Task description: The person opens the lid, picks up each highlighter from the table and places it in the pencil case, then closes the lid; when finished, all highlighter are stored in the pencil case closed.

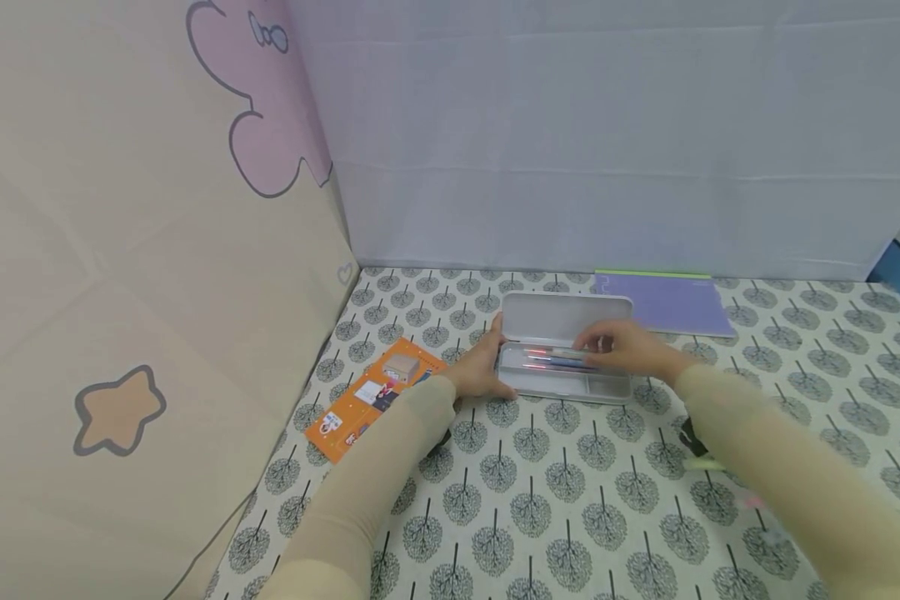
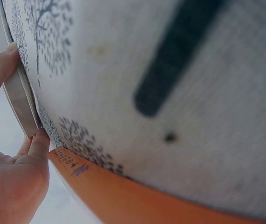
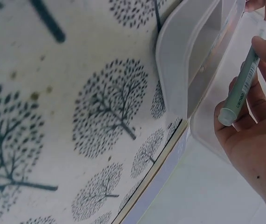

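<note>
With the right hand, holds a green pen between curled fingers and thumb, over the open pencil case; cannot read well its small print. With the left hand, grips the left end of this case, with thumb at front and fingers, partly hidden, at back. Shows several pens in the rear compartment, with right ends covered by the right hand. Further out, shows a purple booklet, partly hidden by the opened lid, and an orange booklet, partly covered by the left sleeve. Beside the right sleeve, shows a yellow-green thing, too blurred to name.
</note>
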`<action>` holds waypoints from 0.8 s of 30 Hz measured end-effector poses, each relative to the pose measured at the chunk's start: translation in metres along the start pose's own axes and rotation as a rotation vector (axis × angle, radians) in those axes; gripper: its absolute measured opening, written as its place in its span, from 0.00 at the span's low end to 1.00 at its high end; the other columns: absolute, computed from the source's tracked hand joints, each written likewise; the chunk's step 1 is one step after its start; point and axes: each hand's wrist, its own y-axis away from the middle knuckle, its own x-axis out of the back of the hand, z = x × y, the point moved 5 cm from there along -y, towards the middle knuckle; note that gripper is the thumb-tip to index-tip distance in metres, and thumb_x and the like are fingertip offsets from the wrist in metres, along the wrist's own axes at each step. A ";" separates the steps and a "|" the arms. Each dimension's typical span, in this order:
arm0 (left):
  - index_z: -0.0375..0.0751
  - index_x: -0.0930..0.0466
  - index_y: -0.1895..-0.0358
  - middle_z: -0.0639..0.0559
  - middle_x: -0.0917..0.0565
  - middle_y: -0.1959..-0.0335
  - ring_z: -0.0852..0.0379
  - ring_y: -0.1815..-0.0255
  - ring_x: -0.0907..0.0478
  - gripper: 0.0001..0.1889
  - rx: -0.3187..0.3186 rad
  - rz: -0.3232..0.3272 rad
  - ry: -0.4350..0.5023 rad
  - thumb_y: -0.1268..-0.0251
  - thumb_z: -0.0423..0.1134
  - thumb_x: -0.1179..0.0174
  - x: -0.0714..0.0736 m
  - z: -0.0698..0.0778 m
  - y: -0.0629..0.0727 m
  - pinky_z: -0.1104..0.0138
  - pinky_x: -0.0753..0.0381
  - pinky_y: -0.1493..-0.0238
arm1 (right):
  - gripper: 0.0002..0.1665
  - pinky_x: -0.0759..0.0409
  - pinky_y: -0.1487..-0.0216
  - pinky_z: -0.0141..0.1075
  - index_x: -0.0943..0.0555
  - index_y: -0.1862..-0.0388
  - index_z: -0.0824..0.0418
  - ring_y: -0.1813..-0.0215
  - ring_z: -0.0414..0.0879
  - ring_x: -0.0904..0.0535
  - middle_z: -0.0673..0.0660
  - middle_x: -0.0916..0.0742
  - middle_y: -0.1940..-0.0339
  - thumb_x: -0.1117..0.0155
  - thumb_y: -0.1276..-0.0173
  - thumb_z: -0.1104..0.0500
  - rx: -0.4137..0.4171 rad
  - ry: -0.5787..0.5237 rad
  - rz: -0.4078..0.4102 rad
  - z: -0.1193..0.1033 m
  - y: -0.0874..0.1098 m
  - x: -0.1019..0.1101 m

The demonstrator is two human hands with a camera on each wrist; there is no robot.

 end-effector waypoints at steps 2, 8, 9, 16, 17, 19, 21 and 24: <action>0.48 0.82 0.24 0.51 0.32 0.37 0.55 0.38 0.30 0.78 0.003 0.001 -0.006 0.65 0.41 0.19 0.000 0.000 0.000 0.63 0.33 0.31 | 0.11 0.25 0.63 0.32 0.15 0.58 0.56 0.65 0.43 0.26 0.50 0.17 0.68 0.30 0.41 0.60 0.010 -0.005 0.006 -0.001 -0.004 -0.003; 0.47 0.82 0.24 0.50 0.32 0.36 0.55 0.36 0.31 0.77 -0.004 -0.002 -0.016 0.63 0.41 0.19 0.000 0.003 0.001 0.63 0.33 0.30 | 0.11 0.26 0.60 0.35 0.15 0.58 0.56 0.64 0.44 0.26 0.50 0.17 0.68 0.30 0.41 0.61 0.033 -0.030 -0.013 -0.004 -0.016 -0.015; 0.47 0.82 0.24 0.50 0.32 0.36 0.54 0.36 0.31 0.77 -0.007 -0.002 -0.015 0.63 0.40 0.19 0.000 0.004 0.001 0.63 0.33 0.30 | 0.11 0.26 0.59 0.35 0.15 0.57 0.56 0.63 0.44 0.26 0.50 0.17 0.68 0.30 0.41 0.60 0.034 -0.028 -0.017 -0.005 -0.017 -0.017; 0.50 0.83 0.24 0.49 0.32 0.36 0.54 0.35 0.31 0.77 -0.005 0.003 -0.012 0.64 0.40 0.19 -0.001 0.004 0.001 0.63 0.35 0.29 | 0.11 0.24 0.52 0.42 0.15 0.57 0.55 0.59 0.44 0.23 0.50 0.15 0.64 0.31 0.40 0.60 0.044 0.005 -0.020 -0.013 -0.024 -0.030; 0.52 0.83 0.24 0.49 0.32 0.36 0.54 0.35 0.31 0.78 -0.002 0.003 -0.007 0.64 0.40 0.19 -0.001 0.004 0.001 0.63 0.35 0.29 | 0.11 0.23 0.52 0.43 0.15 0.57 0.56 0.59 0.44 0.23 0.50 0.15 0.63 0.31 0.40 0.60 0.051 0.007 -0.016 -0.014 -0.025 -0.031; 0.53 0.83 0.24 0.49 0.31 0.36 0.54 0.36 0.31 0.78 0.000 0.003 0.003 0.65 0.40 0.19 0.000 0.005 0.002 0.63 0.35 0.29 | 0.12 0.23 0.51 0.44 0.15 0.57 0.58 0.59 0.45 0.23 0.52 0.14 0.63 0.31 0.41 0.62 0.065 0.017 -0.007 -0.015 -0.027 -0.033; 0.53 0.83 0.24 0.49 0.31 0.36 0.55 0.36 0.30 0.78 0.001 0.005 0.006 0.66 0.40 0.19 0.000 0.005 0.002 0.63 0.34 0.30 | 0.12 0.23 0.51 0.45 0.15 0.57 0.59 0.58 0.47 0.22 0.53 0.14 0.63 0.31 0.41 0.62 0.066 0.026 -0.001 -0.016 -0.028 -0.034; 0.51 0.83 0.24 0.49 0.31 0.36 0.54 0.36 0.30 0.78 -0.004 0.006 0.006 0.65 0.40 0.19 0.001 0.004 0.003 0.63 0.34 0.30 | 0.12 0.23 0.49 0.48 0.16 0.56 0.60 0.56 0.49 0.21 0.54 0.14 0.60 0.31 0.40 0.62 0.066 0.027 0.001 -0.016 -0.030 -0.035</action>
